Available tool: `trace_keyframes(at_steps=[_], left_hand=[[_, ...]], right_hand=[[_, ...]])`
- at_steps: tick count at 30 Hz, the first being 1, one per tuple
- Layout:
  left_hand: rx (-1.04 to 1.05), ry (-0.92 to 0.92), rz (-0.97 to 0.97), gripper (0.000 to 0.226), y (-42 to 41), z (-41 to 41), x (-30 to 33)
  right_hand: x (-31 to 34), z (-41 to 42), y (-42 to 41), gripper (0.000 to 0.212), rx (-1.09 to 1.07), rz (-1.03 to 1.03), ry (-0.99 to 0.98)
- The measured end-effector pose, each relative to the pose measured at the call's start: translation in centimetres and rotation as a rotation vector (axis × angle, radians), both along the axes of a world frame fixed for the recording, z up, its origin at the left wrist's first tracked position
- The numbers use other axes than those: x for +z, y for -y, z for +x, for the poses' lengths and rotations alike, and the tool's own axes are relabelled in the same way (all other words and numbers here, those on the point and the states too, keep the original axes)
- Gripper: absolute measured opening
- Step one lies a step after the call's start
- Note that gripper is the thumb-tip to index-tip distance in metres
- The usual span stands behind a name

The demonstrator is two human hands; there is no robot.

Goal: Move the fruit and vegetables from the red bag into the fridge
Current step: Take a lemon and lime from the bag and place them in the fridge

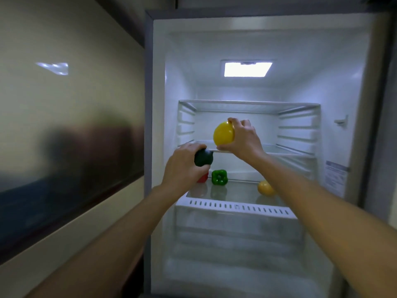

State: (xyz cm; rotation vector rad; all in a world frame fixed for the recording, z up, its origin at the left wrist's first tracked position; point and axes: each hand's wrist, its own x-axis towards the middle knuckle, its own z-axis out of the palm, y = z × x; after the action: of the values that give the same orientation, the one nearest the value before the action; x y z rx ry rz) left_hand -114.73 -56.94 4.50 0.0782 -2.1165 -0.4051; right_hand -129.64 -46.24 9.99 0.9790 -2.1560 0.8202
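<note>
A: White plastic lines the fridge (335,87) you face: door open, ceiling lamp (247,69) lit, ribbed side walls, clear glass shelves, a slotted white trim strip (236,206) on the front edge of the lower shelf (240,194).

B: Your arms?

A: Both forearms bare, reaching forward and up into the opening. Your right hand (243,138), wrist bent, is at the front edge of the middle shelf (285,149). Its fingers curl over the top and right side of a yellow fruit (223,134), thumb beneath, gripping it.

B: And the left?

A: Your left hand (182,163) sits lower and left, back toward you, fingers wrapped round a dark green fruit (203,159), just under the middle shelf's front edge.

B: Shapes, axes?

A: Yellow fruit: smooth, glossy, slightly egg-shaped, long axis near upright. Dark green one: rounded, matte; its axis you cannot tell.

B: Already shelved?

A: Lower shelf, in order of size: green bell pepper (219,177), lobed, glossy, stem hollow facing you; a small yellow round fruit (266,188) well to its right; a red item (203,178), mostly hidden behind your left hand, just beside the pepper.
</note>
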Motion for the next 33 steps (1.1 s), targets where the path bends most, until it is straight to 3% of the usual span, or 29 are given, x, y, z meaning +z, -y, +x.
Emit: trace_keyframes(at_steps=[6, 23, 33], left_hand=[[0.041, -0.023, -0.026, 0.048, 2.7, -3.1, 1.9], [0.100, -0.140, -0.029, 0.047, 6.1, -7.7, 3.1], [0.098, -0.100, -0.034, 0.046, 6.6, -8.7, 3.0]], right_hand=[[1.5, -5.5, 3.6, 0.091, 0.002, 0.036, 0.078], [5.7, -17.0, 13.8, 0.092, 0.082, 0.514, 0.170], [5.3, -19.0, 16.0, 0.094, 0.091, 0.542, 0.210]])
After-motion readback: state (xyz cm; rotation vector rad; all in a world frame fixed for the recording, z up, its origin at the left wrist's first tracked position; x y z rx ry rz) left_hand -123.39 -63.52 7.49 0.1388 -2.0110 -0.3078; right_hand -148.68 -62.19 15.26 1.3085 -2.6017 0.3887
